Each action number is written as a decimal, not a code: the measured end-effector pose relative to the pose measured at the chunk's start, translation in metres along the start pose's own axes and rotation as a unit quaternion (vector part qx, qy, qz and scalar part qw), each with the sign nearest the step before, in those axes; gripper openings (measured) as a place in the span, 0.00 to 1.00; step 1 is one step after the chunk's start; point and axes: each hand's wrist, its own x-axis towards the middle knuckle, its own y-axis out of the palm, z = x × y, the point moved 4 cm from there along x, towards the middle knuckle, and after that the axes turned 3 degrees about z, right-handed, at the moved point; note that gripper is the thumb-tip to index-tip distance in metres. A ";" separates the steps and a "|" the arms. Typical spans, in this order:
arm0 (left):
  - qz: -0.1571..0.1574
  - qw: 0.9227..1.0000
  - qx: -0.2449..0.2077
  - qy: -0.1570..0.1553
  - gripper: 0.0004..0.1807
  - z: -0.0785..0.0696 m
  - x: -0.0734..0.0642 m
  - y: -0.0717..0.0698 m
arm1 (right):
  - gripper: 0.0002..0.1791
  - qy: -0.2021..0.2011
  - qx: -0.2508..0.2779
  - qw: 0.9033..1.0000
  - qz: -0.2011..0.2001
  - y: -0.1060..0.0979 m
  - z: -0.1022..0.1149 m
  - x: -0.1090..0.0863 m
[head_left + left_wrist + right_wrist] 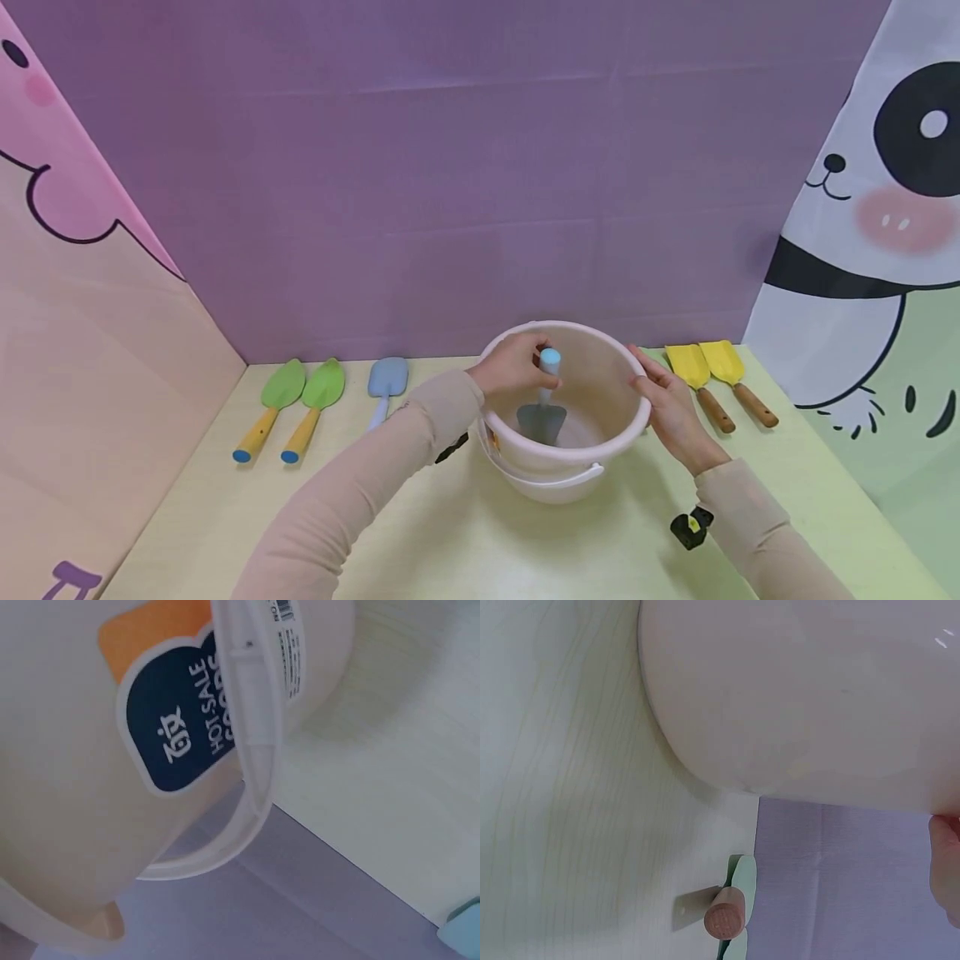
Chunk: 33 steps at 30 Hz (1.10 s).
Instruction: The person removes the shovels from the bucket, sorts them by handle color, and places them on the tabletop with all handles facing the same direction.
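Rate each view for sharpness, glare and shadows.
Head view: evenly lit and sharp, with a soft shadow on the table in front of the bucket. Left wrist view: the bucket's label is readable though slightly soft, with no glare. Right wrist view: the bucket wall fills the frame, faint glints at top right, and a wooden handle is slightly blurred.

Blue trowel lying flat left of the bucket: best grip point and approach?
Grip the pale blue trowel by its slim handle, the end nearest the person, coming from above with fingers across it. The wide blade points at the wall and lies flat, offering little to pinch. The green trowels lie clear to its left.
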 end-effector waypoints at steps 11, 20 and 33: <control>0.028 0.978 0.190 0.079 0.14 -0.009 0.000 -0.006 | 0.32 0.000 -0.009 1.000 0.004 0.000 -0.001 0.000; 0.090 0.969 0.225 0.055 0.13 -0.010 0.000 -0.008 | 0.32 -0.005 -0.007 1.000 0.004 -0.003 -0.001 0.000; 0.155 0.955 0.253 -0.017 0.10 -0.013 -0.001 -0.014 | 0.32 0.000 -0.012 1.000 0.004 0.003 0.001 0.000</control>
